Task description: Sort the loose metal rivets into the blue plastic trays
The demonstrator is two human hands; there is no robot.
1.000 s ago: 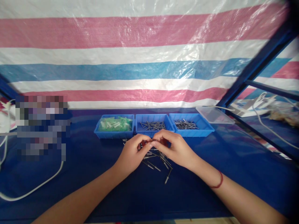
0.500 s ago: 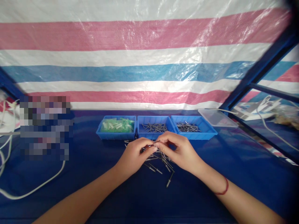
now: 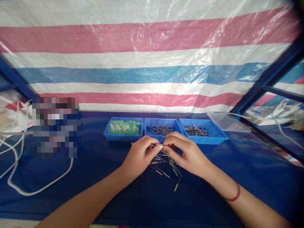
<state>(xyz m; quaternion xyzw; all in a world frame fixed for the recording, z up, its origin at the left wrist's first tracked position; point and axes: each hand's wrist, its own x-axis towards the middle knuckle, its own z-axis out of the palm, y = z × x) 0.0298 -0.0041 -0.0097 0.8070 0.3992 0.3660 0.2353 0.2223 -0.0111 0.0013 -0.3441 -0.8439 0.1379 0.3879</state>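
With my left hand (image 3: 137, 155) and right hand (image 3: 188, 153) narrowed to a pinch, I am holding a small metal piece (image 3: 162, 145), probably for steadiness, above loose rivets (image 3: 174, 171) lying between the blue bins (image 3: 161, 122) and the worktop's (image 3: 251, 167) front edge, likely for easy reach.

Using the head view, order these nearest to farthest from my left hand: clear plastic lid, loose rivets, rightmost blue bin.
1. Loose rivets, just right of the left hand.
2. Rightmost blue bin, farther right.
3. Clear plastic lid, past that bin.
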